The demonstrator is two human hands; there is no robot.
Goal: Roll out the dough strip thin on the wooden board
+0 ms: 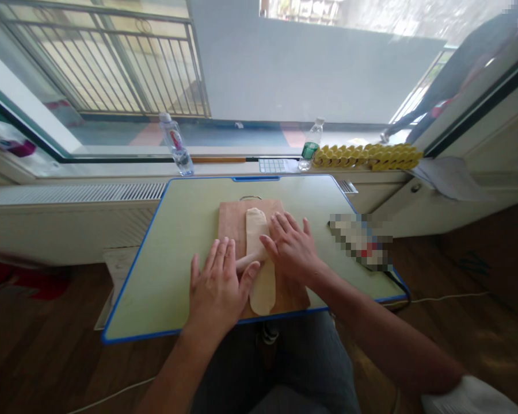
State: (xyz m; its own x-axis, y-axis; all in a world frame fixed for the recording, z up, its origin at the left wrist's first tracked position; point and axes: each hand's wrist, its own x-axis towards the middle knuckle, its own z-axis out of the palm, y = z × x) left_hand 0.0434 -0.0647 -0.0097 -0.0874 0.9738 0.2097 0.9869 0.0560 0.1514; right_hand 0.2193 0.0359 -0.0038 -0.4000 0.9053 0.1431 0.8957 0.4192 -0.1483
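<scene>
A long strip of pale dough (262, 293) lies lengthwise on a wooden cutting board (232, 218). Across its middle rests a light rolling pin (249, 260), set at a slight slant. My left hand (218, 282) lies flat over the pin's left end, fingers stretched forward and thumb out towards the dough. Over the right end is my right hand (294, 244), palm down with fingers extended and the thumb beside the dough. Both ends of the pin are hidden under my hands.
The board sits on a pale green folding table (164, 259) with a blue rim. A blurred-out object (362, 241) lies at its right edge. Along the windowsill stand two bottles, one labelled (176, 146) and one green-banded (311, 146), and yellow egg trays (366, 156).
</scene>
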